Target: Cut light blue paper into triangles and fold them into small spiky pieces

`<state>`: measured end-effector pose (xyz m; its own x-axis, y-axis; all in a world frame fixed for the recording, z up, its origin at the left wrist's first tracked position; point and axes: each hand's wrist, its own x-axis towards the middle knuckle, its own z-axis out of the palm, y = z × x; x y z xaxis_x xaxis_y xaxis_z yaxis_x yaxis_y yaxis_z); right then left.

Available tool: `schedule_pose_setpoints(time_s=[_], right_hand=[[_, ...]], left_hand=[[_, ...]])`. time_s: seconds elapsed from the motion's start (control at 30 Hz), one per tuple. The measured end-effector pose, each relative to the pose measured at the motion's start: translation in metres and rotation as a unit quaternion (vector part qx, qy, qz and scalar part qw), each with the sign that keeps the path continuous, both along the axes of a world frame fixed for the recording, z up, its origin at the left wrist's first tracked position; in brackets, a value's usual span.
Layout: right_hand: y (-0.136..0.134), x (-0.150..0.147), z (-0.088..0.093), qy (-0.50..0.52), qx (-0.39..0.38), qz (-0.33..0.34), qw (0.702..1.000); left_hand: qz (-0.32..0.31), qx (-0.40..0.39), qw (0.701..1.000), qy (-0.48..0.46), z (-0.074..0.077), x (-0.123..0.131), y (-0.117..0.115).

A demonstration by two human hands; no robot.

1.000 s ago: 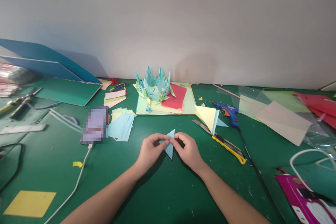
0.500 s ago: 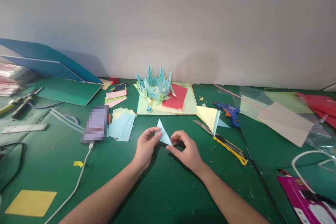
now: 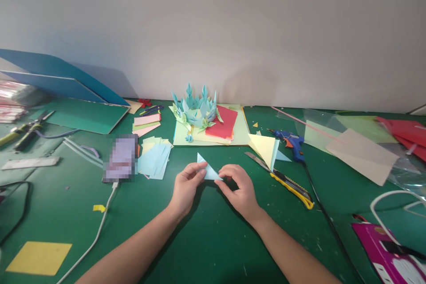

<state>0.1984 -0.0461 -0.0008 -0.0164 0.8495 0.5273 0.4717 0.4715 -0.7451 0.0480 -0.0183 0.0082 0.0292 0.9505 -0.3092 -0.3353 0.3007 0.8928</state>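
Observation:
Between my hands is a light blue sheet of paper folded into a triangle (image 3: pixel 209 172), held just above the green table. My left hand (image 3: pixel 187 185) pinches its left side between thumb and fingers. The thumb and forefinger of my right hand (image 3: pixel 240 188) close on its right corner. Beyond it stands a blue paper crown (image 3: pixel 196 111) with pale green folded leaves around its base. Left of my hands lies a fanned stack of blue paper sheets (image 3: pixel 156 159). To the right, folded yellow paper (image 3: pixel 264 148) rests by a yellow box cutter (image 3: pixel 293 191).
A blue glue gun (image 3: pixel 293 142) trails a black cord at the right. A phone (image 3: pixel 120 158) on a white cable lies left, with pliers (image 3: pixel 29 133) farther out. A purple power strip (image 3: pixel 382 248) is at the right front, and red paper sheets (image 3: pixel 226 122) lie beside the crown.
The folded blue paper has turned clockwise, its right corner rising and its top point shifting slightly left and down. My right hand has moved a little with that corner.

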Motion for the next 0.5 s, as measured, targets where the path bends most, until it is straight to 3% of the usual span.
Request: schedule_pose_setpoints(time_s=[0.5], right_hand=[[0.0007,0.0012,-0.0019,0.001,0.009,0.017,1.0]], left_hand=[[-0.018,0.038,0.998,0.039,-0.0012,-0.0001,-0.0004]])
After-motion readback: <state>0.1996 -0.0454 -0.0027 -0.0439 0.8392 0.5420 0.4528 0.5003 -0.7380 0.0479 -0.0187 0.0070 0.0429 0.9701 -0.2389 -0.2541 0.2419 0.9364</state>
